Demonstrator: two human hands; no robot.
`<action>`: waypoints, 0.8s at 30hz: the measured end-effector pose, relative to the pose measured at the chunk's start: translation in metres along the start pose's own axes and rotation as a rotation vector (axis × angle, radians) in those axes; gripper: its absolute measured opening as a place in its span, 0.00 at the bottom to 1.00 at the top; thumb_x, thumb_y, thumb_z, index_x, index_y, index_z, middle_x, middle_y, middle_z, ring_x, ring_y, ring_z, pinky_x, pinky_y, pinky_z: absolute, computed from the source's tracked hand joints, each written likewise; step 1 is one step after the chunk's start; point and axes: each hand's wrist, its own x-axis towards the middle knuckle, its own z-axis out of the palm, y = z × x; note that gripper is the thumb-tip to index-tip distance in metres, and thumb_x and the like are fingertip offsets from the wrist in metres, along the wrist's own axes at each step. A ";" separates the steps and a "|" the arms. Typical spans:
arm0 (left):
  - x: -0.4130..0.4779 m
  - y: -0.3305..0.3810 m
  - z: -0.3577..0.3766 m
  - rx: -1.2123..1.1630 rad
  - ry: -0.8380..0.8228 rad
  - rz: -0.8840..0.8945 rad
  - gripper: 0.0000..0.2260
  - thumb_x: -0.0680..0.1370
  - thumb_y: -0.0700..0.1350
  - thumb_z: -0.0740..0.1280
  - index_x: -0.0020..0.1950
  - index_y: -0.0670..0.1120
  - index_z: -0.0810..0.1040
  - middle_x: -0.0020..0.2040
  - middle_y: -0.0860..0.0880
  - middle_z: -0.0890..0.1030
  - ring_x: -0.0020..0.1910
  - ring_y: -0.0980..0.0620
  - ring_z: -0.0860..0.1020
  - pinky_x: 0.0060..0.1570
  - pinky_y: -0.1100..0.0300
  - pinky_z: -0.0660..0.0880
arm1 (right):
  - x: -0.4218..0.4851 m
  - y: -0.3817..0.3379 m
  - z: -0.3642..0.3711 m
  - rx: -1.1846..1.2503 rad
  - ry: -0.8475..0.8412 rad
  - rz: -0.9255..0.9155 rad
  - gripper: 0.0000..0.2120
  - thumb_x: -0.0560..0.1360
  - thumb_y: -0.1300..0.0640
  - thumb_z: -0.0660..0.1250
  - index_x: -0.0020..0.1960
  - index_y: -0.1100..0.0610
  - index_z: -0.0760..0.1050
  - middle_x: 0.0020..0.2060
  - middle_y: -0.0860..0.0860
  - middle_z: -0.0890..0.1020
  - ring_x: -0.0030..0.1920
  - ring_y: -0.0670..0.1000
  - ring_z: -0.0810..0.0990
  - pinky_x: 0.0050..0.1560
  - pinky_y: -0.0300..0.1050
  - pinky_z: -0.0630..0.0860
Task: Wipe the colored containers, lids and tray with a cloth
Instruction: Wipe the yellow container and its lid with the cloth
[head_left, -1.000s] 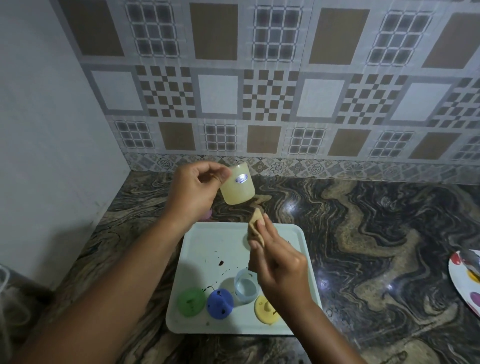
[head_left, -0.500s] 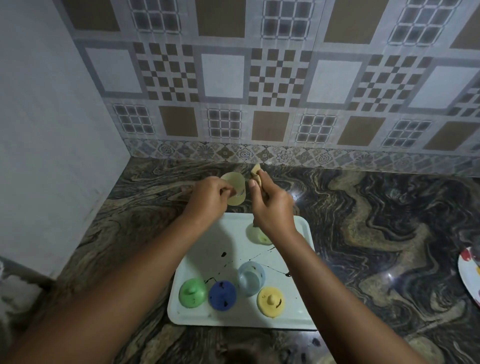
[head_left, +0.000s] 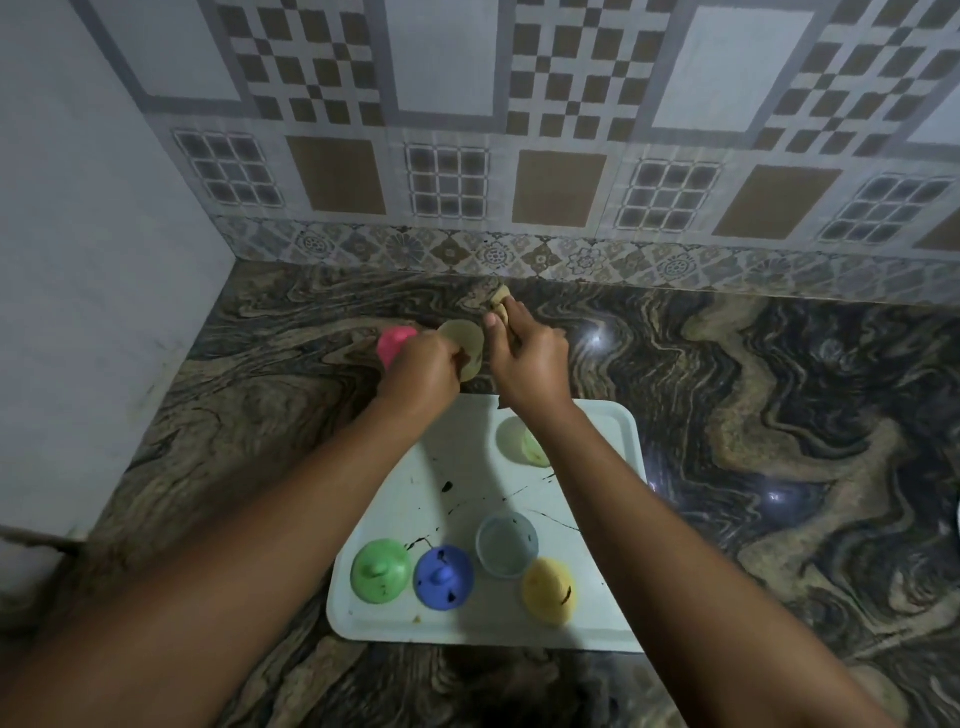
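The pale yellow container (head_left: 464, 347), a small round cup of cloudy plastic, is lying tilted in the left grip (head_left: 421, 370), whose fingers and thumb are curling round its near side and clamping it; its smooth circular face is turning up toward the camera, though I cannot tell whether that face is the mouth or the base. It is sitting past the tray's far edge, over the tabletop (head_left: 753, 415); whether it is touching the stone I cannot tell. Just to the right of that grip, the right grip (head_left: 530, 364) is closing on a small crumpled tan cloth (head_left: 500, 300), a soft wad poking out beyond its fingertips. Just to the left of the left grip, a glossy pink container (head_left: 393, 343) is standing on the swirled brown-and-black marble. Nearer the body than both grips, a white rectangular tray (head_left: 467, 631) with rounded corners is lying flat, showing dark specks and thin streaks. Under the right forearm a pale green container (head_left: 511, 439) is peeking out. Along the tray's near side a domed green lid (head_left: 381, 570), a blue lid (head_left: 444, 577) and a yellow lid (head_left: 548, 590), each knobbed, are sitting in a row, with a clear bluish container (head_left: 506, 544) standing open just behind them.
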 end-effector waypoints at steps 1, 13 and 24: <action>0.003 -0.002 0.003 -0.004 -0.024 -0.009 0.05 0.77 0.37 0.66 0.44 0.40 0.82 0.40 0.42 0.80 0.40 0.43 0.78 0.39 0.56 0.70 | 0.001 0.000 0.001 0.005 -0.006 0.010 0.22 0.83 0.53 0.65 0.72 0.63 0.73 0.71 0.63 0.74 0.73 0.57 0.73 0.70 0.43 0.68; 0.009 -0.013 0.022 0.070 -0.108 -0.022 0.05 0.75 0.36 0.68 0.48 0.39 0.83 0.47 0.38 0.83 0.47 0.37 0.80 0.46 0.50 0.78 | 0.003 0.010 0.013 0.009 -0.023 0.077 0.22 0.83 0.52 0.65 0.72 0.63 0.74 0.70 0.63 0.75 0.72 0.59 0.74 0.69 0.54 0.74; -0.006 0.002 -0.007 -0.004 0.011 0.056 0.15 0.76 0.44 0.68 0.61 0.43 0.81 0.55 0.41 0.82 0.54 0.41 0.79 0.51 0.52 0.76 | -0.004 0.004 -0.003 0.108 0.026 0.100 0.22 0.82 0.49 0.65 0.72 0.58 0.74 0.48 0.54 0.87 0.51 0.48 0.83 0.51 0.42 0.77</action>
